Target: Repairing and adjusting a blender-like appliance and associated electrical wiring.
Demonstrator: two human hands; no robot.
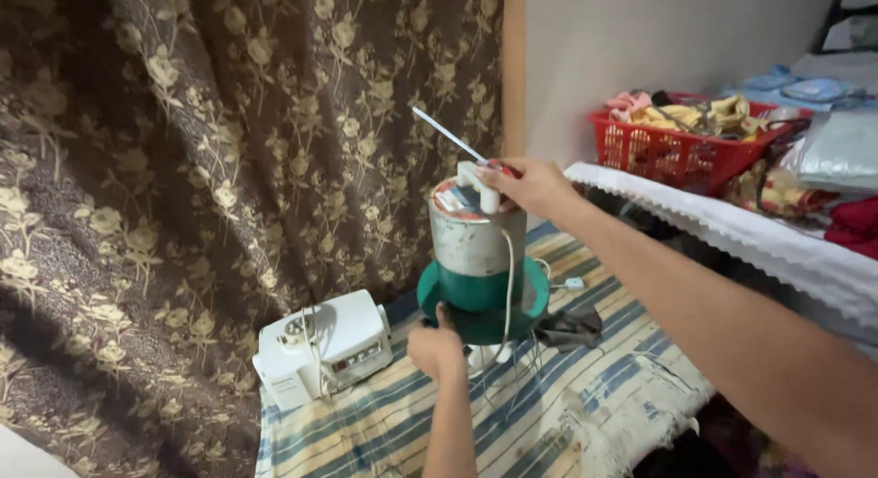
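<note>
A small appliance stands upside down on a striped cloth: a metal cylinder body (pixel 476 240) on a green round flange (pixel 485 304), with a white cord (pixel 508 286) hanging down its side. My left hand (pixel 435 346) grips the green flange at its near edge. My right hand (pixel 535 187) rests on the top of the body and holds a screwdriver (pixel 450 137) with a thin metal shaft that points up and left. A white block (pixel 479 185) sits on the top beside my fingers.
A white appliance base (pixel 322 346) with a dial lies to the left on the striped cloth (pixel 567 405). A dark floral curtain (pixel 229 167) hangs behind. A red basket (pixel 681 144) of cloths stands on a lace-edged shelf (pixel 777 236) at right.
</note>
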